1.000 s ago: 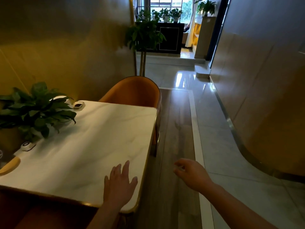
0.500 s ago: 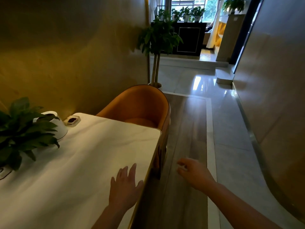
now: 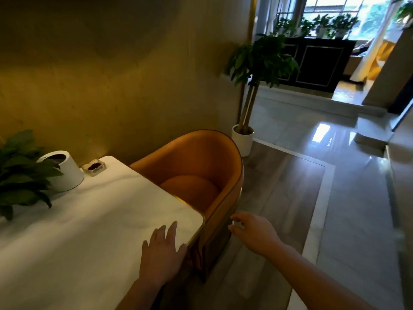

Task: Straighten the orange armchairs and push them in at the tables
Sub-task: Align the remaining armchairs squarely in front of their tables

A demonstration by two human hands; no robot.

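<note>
An orange armchair (image 3: 201,166) with a rounded back stands at the far end of the white marble table (image 3: 93,224), its seat partly under the tabletop. My left hand (image 3: 162,251) lies flat on the table near its right corner, fingers straight. My right hand (image 3: 252,231) hovers just right of the armchair's near arm, fingers loosely curled, holding nothing; I cannot tell whether it touches the chair.
A potted leafy plant (image 3: 20,173), a white cone-shaped holder (image 3: 64,171) and a small tray (image 3: 95,167) sit on the table by the wall. A tall plant in a white pot (image 3: 243,139) stands behind the chair. Wooden and tiled floor stretches right; a black cabinet (image 3: 312,63) stands far back.
I have moved forward along the table. The armchair is much closer, and my right hand has come up beside its near arm. My left hand has slid along the tabletop.
</note>
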